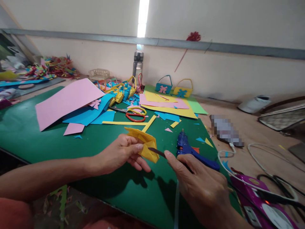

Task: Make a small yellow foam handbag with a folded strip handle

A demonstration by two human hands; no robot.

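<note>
My left hand [121, 151] pinches a folded piece of yellow paper [150, 140] between thumb and fingers, above the green board. In my right hand [200, 178] is a thin dark blade-like tool [157, 152]; its tip lies against the yellow paper, and its handle is hidden in my grip. Just beyond the right hand a blue glue gun [183, 143] rests on the board. Scissors [125, 111] with red and yellow handles lie farther back, beside yellow paper strips [124, 123].
Pink sheet [69, 100] and blue sheets [96, 111] cover the board's left. Small paper bags [119, 95] are heaped behind. Two finished-looking bags, blue [160, 88] and yellow [177, 92], stand by the wall. A purple power strip [252, 194], cables and a blurred phone [226, 130] lie right.
</note>
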